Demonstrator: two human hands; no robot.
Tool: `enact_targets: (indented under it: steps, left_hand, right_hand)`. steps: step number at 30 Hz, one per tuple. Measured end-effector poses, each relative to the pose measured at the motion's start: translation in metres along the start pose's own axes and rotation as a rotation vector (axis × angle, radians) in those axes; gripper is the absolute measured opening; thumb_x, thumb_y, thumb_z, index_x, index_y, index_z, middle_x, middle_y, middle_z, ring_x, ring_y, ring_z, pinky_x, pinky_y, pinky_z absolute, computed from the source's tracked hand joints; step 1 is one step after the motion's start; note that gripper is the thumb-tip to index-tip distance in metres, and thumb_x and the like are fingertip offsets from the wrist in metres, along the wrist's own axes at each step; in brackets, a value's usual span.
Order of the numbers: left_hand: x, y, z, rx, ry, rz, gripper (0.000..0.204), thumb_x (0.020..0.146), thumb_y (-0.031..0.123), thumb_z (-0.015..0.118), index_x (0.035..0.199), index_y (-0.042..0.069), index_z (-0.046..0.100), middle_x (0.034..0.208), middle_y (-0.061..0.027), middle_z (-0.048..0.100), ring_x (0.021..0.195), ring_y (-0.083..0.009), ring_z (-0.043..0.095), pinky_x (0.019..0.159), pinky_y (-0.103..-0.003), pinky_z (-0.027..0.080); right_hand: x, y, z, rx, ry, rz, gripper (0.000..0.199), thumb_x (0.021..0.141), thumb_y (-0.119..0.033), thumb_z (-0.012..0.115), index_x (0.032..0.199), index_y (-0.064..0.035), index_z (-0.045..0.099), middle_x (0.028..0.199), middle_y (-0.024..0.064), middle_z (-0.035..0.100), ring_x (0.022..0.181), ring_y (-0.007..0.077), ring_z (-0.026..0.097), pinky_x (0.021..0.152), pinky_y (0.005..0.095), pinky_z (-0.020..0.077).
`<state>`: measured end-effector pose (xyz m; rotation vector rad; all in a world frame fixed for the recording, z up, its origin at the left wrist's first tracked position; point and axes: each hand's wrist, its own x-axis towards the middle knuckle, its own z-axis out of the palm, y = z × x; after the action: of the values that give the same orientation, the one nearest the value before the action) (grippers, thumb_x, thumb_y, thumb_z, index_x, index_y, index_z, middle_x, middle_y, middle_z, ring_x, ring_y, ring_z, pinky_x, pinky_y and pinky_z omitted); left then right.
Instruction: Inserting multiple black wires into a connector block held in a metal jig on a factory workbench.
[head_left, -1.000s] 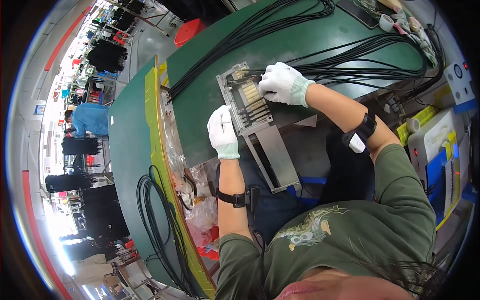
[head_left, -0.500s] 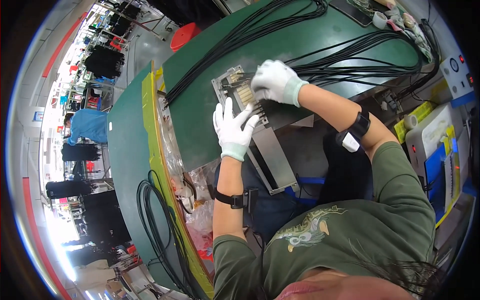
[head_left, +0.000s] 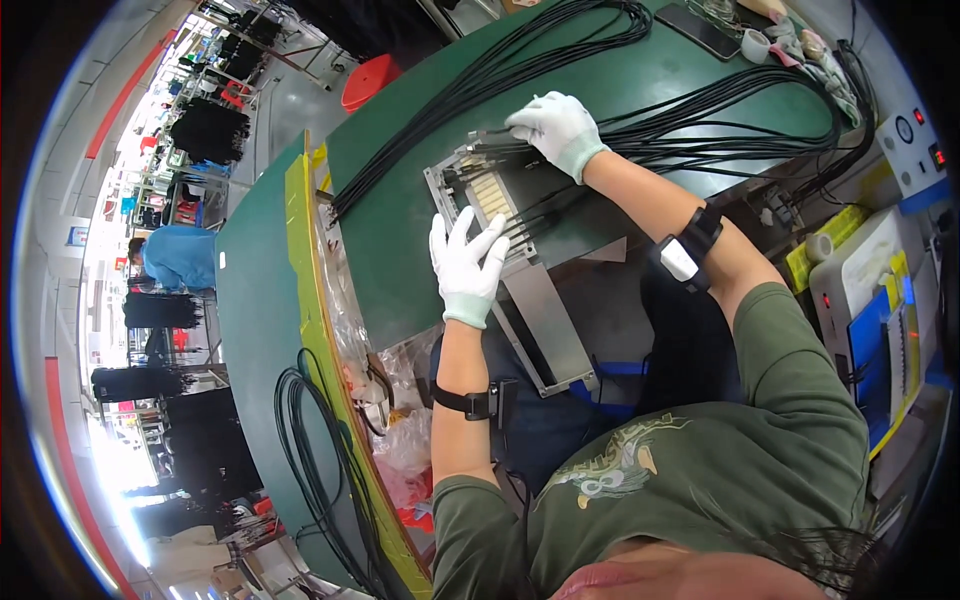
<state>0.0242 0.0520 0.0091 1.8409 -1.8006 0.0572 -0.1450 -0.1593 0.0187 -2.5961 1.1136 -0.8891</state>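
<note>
Head view: left white-gloved hand (head_left: 468,265), fingers splayed, gripping nothing, sits over the rectangular silver metal fixture (head_left: 441,190) on the flat green table (head_left: 385,250), seemingly to steady it; right white-gloved hand (head_left: 558,130) pinches a slim black cable (head_left: 492,133) near its end, likely for control.

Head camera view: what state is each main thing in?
Metal fixture: holding a row of pale blocks.
Left hand: open, fingers spread at the fixture.
Right hand: fingertips together, apparently pinching a cable end.
Black cables: gathered in long bundles.
Phone: lying flat, dark side up.
Control box: red lights lit.
</note>
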Motion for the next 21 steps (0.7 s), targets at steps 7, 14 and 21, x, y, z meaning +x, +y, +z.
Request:
enact_targets:
  steps: [7,14,21]
  left_hand:
    - [-0.003,-0.002,0.002,-0.043,0.013,-0.016,0.03,0.085,0.036,0.069,0.114,0.029,0.075,0.134,-0.014,0.059,0.134,-0.0436,0.038,0.114,-0.048,0.028]
    - [0.001,0.001,0.001,-0.028,-0.004,-0.009,0.03,0.085,0.035,0.07,0.114,0.029,0.075,0.134,-0.014,0.059,0.134,-0.0434,0.038,0.113,-0.048,0.029]
    - [-0.001,-0.004,0.0,-0.031,0.007,-0.006,0.03,0.085,0.034,0.07,0.114,0.028,0.075,0.133,-0.0139,0.059,0.134,-0.0433,0.038,0.113,-0.048,0.03]
  right_hand:
    - [-0.007,-0.011,-0.014,-0.173,-0.123,0.014,0.033,0.082,-0.036,0.071,0.112,-0.0204,0.069,0.103,0.0077,0.069,0.102,0.0276,0.063,0.086,0.0407,0.0504]
    - [0.007,0.011,-0.014,0.177,-0.147,-0.014,0.034,0.08,-0.038,0.074,0.107,-0.0168,0.07,0.105,0.0086,0.068,0.105,0.0307,0.062,0.089,0.0434,0.0501]
    - [-0.002,-0.003,-0.03,0.16,-0.233,-0.1,0.02,0.08,-0.033,0.073,0.09,-0.0156,0.073,0.093,0.0058,0.069,0.099,0.0297,0.062,0.087,0.0419,0.05]
